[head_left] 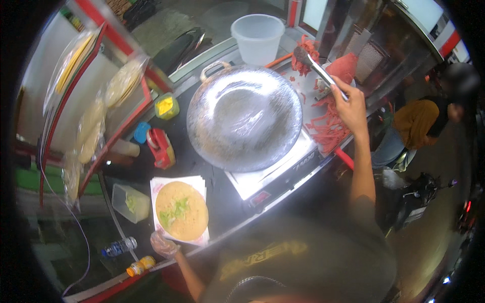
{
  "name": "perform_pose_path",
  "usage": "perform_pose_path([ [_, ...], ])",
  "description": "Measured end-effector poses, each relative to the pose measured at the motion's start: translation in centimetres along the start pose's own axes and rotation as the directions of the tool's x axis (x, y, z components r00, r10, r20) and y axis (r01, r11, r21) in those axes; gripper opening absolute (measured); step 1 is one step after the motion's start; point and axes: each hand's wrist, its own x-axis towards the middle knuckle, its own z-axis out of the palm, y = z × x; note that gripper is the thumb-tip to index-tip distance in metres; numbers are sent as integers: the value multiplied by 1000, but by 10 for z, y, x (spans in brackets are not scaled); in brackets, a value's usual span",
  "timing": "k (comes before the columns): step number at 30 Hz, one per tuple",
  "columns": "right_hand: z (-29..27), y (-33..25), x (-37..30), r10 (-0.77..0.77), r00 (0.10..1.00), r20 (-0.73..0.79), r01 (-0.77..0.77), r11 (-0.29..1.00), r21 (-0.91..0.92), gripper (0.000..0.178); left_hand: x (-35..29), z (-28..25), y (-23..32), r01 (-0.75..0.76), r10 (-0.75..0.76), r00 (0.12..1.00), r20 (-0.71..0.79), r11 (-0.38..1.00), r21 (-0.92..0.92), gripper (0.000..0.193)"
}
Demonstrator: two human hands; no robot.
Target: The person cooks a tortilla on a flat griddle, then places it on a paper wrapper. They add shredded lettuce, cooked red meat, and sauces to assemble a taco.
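Note:
My right hand [348, 103] reaches forward and grips metal tongs [316, 65], whose tip pinches a clump of red shredded meat [305, 53] above a pile of the same red strips [328, 123]. My left hand [164, 245], in a clear plastic glove, rests at the near edge of a white paper sheet [199, 184]. On that paper lies a round flatbread [182, 209] with green lettuce shreds on its middle. Between the two hands stands a large round metal pan [245, 116] on a burner.
A clear plastic bucket [257, 35] stands behind the pan. Bagged flatbreads [121, 83] hang at the left by a red frame. A red tape dispenser [160, 147], yellow tub [166, 106], lettuce container [131, 202] and two bottles [118, 247] are near. Another person [424, 121] stands at right.

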Motion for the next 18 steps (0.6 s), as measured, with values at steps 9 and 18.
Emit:
perform_pose_path([
  [9,20,-152,-47,-413,745,525,379,908,177,35,-11,-2,-2,12,-4,999,50,987,-159,41],
  [18,197,-276,-197,-503,-113,857,725,548,417,40,19,-54,52,-149,245,934,258,927,-343,60],
])
